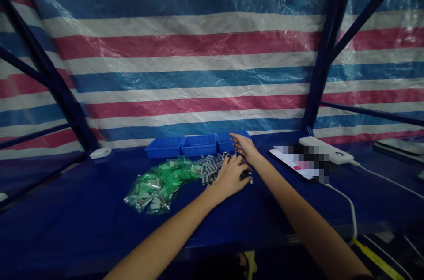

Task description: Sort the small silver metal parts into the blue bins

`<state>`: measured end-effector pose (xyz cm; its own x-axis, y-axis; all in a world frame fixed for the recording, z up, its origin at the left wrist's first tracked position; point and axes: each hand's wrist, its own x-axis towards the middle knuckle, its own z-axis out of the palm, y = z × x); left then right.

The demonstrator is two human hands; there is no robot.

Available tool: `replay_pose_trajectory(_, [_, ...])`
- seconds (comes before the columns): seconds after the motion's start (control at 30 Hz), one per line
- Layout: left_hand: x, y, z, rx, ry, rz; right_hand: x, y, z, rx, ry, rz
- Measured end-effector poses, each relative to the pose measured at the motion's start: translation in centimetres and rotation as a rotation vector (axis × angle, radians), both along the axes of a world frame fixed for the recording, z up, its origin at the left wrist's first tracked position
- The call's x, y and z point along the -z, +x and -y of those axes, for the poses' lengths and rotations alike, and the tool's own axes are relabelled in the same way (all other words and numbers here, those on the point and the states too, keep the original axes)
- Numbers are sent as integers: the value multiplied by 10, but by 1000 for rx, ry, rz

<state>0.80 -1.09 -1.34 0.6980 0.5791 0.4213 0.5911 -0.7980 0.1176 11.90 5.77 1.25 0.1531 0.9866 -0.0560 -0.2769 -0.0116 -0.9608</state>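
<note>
A pile of small grey metal cylinder-like parts [211, 166] lies on the blue table. My left hand [232, 175] rests over the right side of this pile, its fingers spread and bent down among the pieces. Just behind it, my right hand [244, 146] hovers at the front of the right-hand blue bin [225, 142], fingers loosely curled and apart, with nothing visible in them. Left of the pile lies a green-tinted clear plastic bag [162, 183] holding white and metal pieces; it touches the pile's edge.
Two more blue bins, the middle one [198, 145] and the left one [164, 147], stand in the same row. On the right are a tablet-like device [291, 163] and a white power bank [326, 149] with cables. A small white box [100, 153] sits far left.
</note>
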Motion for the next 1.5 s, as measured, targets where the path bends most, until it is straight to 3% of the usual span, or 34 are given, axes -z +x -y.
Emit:
replay_pose_trajectory(0.17, [-5,3,11,84,62,-6,-2,1,-1,55,-35,-10])
replay_pose_trajectory(0.33, [-3,4,9,202,13,-108,-4,1,0,116,-62,-22])
replay_pose_trajectory(0.47, [-1,3,3,167,-35,-92,-3,1,2,95,-55,-8])
replay_pose_trajectory(0.57, [-5,0,-2,2,-41,82,-2,3,3,9,-38,2])
replay_pose_trajectory(0.7, [-13,-8,-15,-235,-52,464,3,2,4,-172,-13,47])
replay_pose_trajectory(0.83, [-13,-18,-31,-329,-104,784,10,-4,3,-318,-5,94])
replay_pose_trajectory(1.03, [-5,-25,-45,-360,-199,1023,8,-9,6,-358,35,44])
replay_pose_trajectory(1.23, [-6,-25,-45,-399,-188,1015,6,-7,7,-353,42,45])
replay_pose_trajectory(1.4, [-3,-21,-41,-394,-171,897,7,2,4,-250,0,84])
replay_pose_trajectory(1.5, [-5,-15,-32,-383,-147,765,3,7,5,-172,55,12])
